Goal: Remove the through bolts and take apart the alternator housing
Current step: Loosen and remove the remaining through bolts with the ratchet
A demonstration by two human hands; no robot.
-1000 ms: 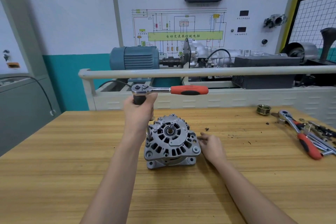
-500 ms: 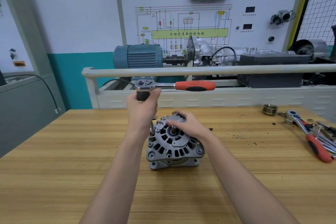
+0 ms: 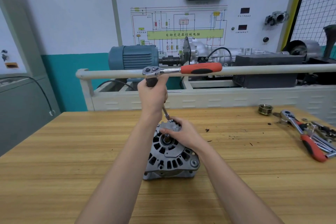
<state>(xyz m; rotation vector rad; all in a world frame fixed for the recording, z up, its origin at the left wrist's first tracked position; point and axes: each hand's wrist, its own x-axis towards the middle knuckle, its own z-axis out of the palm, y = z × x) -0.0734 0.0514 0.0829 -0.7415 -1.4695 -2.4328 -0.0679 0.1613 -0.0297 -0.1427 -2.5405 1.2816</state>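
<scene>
A grey cast alternator [image 3: 170,158] stands on the wooden bench [image 3: 72,169], its vented face toward me. My left hand [image 3: 153,96] grips the black extension just below the head of a ratchet wrench [image 3: 181,70], whose red handle points right. The extension's thin lower end [image 3: 166,113] slants down to a bolt at the alternator's far top edge. My right hand [image 3: 181,133] lies over the top of the housing, fingers curled round its upper rim beside the extension tip. The bolt itself is mostly hidden by my fingers.
A second red-handled ratchet [image 3: 305,139] lies with several loose tools and small parts at the bench's right edge, a ribbed pulley [image 3: 265,109] behind it. A cream rail [image 3: 272,69] and a training rig with a blue motor [image 3: 134,57] stand behind the bench.
My right hand rose from the bench beside the alternator and came to grip the top of the housing. The wrench was lifted and its extension moved to a bolt at the far edge.
</scene>
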